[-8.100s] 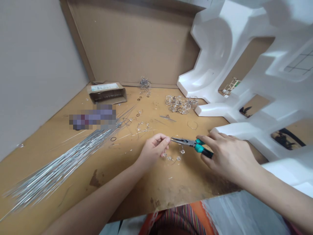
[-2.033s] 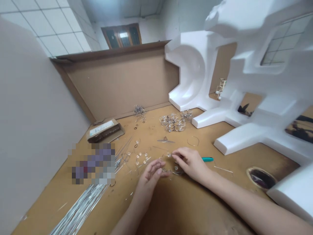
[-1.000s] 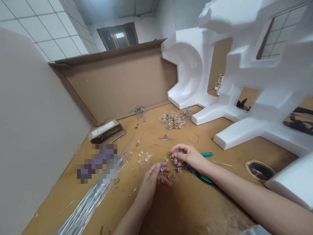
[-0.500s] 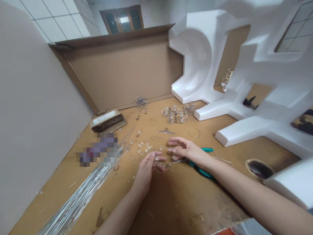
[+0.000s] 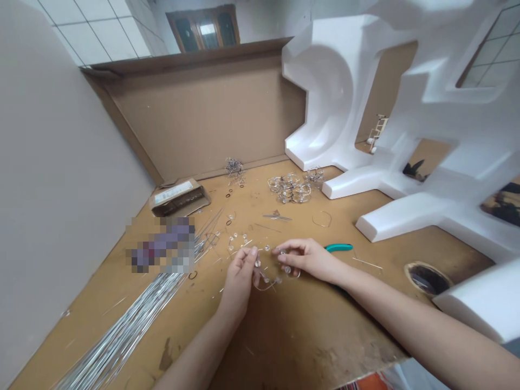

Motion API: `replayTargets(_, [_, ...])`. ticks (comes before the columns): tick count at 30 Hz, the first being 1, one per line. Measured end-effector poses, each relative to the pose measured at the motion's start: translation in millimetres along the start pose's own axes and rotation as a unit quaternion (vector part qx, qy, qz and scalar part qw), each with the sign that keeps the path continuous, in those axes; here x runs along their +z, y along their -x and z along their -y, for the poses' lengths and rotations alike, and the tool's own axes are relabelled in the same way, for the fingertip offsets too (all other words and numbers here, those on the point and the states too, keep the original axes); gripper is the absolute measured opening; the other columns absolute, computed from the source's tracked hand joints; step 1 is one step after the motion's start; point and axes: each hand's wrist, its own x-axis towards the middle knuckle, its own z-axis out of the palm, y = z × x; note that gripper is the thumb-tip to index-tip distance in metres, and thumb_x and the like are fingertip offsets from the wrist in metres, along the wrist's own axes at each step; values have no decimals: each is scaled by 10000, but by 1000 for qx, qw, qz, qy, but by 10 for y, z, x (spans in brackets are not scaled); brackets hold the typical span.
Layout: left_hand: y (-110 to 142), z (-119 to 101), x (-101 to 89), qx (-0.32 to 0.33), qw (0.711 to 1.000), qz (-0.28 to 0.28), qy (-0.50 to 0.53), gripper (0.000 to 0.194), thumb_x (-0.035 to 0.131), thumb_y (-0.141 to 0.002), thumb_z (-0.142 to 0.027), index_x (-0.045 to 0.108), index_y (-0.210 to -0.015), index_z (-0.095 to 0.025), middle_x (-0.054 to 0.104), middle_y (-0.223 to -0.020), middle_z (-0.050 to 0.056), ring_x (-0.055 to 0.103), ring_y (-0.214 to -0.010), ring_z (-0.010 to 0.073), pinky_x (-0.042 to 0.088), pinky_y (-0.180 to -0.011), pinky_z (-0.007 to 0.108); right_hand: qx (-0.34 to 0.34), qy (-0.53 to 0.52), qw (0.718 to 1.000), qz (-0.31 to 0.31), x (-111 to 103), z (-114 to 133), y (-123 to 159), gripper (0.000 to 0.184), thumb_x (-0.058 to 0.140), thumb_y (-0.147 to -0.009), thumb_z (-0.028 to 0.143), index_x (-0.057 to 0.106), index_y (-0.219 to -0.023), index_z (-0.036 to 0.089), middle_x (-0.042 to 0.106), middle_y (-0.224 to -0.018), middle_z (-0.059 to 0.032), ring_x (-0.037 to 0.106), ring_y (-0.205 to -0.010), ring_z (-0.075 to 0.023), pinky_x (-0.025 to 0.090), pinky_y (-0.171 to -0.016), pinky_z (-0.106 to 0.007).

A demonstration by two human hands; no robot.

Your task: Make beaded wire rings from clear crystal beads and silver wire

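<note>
The beaded wire loop (image 5: pixel 264 269) hangs between the two hands, closer to the left hand (image 5: pixel 239 276), whose thumb and fingertips (image 5: pixel 254 251) come together on its upper left part and seem to pinch it. From that pinch, the loop's long axis runs rightward and slightly down toward the right hand (image 5: pixel 306 260), with a thin curve of wire sagging below the clear beads. The right hand lies almost flat, its fingers reaching left over the loop's far side, with their tips just above a bead. They look slightly apart rather than closed, but the wire is so fine and the beads so small that I cannot tell whether they grip it or only hover at it. Just beyond the right hand, the teal-handled pliers (image 5: pixel 338 247) lie on the work table (image 5: pixel 292 336), untouched by either hand, with a short loose wire (image 5: pixel 368 263) to their right. Farther off are a small group of beads (image 5: pixel 238 241), a heap of beaded wire pieces (image 5: pixel 289 188), and, toward the lower left, a long bundle of silver wires (image 5: pixel 122 325).
</note>
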Motion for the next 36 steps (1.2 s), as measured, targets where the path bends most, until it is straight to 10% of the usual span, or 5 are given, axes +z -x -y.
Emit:
replayTargets(16, [-44,56,-20,-2,996,10,88,256,566,-760,-396,583,-771,-141,571,-705,16,519,-635,111,441,-654,248,-81,112,982,-132,57,0,57,344,519,-782,383,619,-1000,137,584,-547,16,545,-438,-105,447,-509,-230])
replayTargets(36, [-45,105,-25,7,998,15,59,249,525,-789,-410,562,-768,-165,559,-714,10,530,-669,131,431,-637,241,-56,87,992,-74,68,-79,47,403,477,-813,408,446,-1147,185,587,-587,32,571,-458,-123,470,-514,-256])
